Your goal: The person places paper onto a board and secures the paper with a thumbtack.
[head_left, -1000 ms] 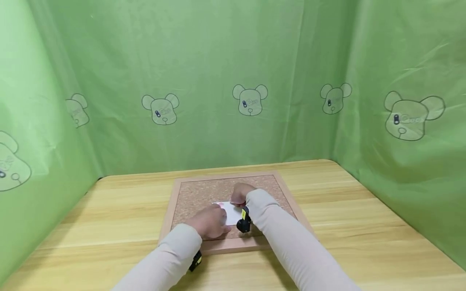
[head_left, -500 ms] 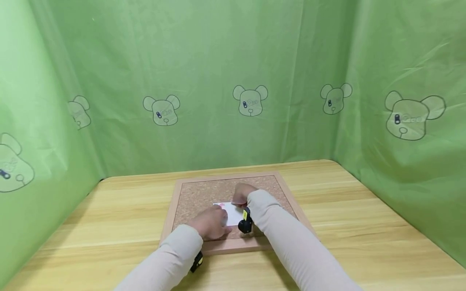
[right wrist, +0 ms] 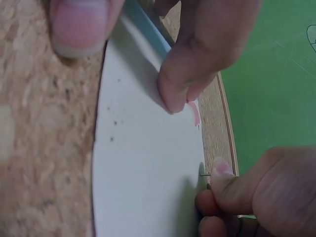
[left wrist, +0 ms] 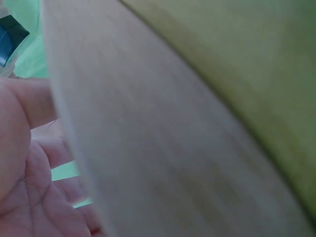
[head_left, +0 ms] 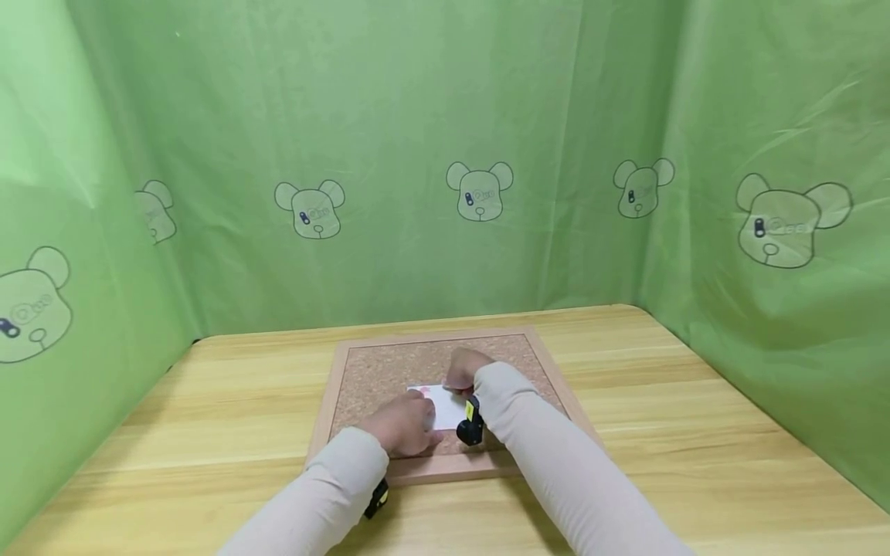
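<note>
A white card (head_left: 447, 411) with a pink mark lies on a cork board (head_left: 389, 359); several small dark dots show on it in the right wrist view. My left hand (head_left: 403, 425) rests over the card's left end, fingertips (right wrist: 173, 96) on the card beside the pink mark and thumb on the cork. At the card's far edge my right hand (head_left: 464, 371) pinches a pin (right wrist: 205, 174) between thumb and fingers. Its thin needle points onto the card, while its head is hidden in the fingers. The left wrist view shows my left hand's palm beyond the board's wooden frame (left wrist: 148, 123).
The board lies on a wood-grain table (head_left: 695, 432). Green curtains (head_left: 389, 93) with bear-head drawings enclose the back and both sides. A small black device (head_left: 470, 428) sits at my right wrist and another black device (head_left: 376, 499) at my left.
</note>
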{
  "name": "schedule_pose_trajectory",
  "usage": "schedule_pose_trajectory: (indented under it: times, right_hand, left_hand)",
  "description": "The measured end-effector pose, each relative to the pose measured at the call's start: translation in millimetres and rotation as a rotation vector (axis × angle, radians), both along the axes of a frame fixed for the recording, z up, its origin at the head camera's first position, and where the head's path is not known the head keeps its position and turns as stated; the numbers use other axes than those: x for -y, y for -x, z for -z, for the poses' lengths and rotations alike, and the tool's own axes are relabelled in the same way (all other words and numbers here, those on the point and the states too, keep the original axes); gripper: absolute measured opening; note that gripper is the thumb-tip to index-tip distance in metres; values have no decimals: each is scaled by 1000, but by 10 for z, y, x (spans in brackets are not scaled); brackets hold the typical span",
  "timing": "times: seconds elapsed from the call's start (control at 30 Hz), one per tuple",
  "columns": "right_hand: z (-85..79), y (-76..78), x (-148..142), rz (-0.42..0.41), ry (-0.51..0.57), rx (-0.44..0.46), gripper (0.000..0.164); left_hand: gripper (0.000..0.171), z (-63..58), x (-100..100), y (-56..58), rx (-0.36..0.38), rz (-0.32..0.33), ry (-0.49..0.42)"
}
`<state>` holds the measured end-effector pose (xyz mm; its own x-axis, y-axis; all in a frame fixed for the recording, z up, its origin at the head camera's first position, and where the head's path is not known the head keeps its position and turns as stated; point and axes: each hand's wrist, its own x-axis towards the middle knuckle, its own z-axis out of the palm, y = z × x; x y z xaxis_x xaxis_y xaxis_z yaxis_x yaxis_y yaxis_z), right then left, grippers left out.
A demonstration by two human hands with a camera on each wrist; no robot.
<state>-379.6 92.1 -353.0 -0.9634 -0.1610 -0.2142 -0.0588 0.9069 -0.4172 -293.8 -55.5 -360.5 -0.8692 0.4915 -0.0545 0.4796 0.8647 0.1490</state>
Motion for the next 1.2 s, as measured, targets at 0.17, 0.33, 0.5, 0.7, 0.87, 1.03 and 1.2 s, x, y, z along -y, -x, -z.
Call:
schedule_pose_trajectory:
  times: [0.17,0.33,0.5,0.7,0.87,1.03,1.2]
  right_hand:
    - [3,-6,7,-14,-31,-23,33]
    - [-8,-9,39,-16,-58,-31,32]
    - [10,-9,89,-26,-105,-45,29]
    - [17,-13,122,-23,-135,-53,29]
    - [21,7,28,-9,-126,-38,30]
    - [59,40,-120,90,-76,-26,39]
    - [85,14,-181,101,-38,-30,46]
  left_hand:
    - [26,5,-8,2,-6,11,9]
    - [25,6,-2,13,-9,17,20]
    - [27,9,11,13,4,7,14]
    - [27,12,18,20,3,28,17]
    - [26,10,-2,28,6,6,22]
    - [27,-5,-11,23,10,-10,18]
    - [29,-5,-18,18,8,-15,15]
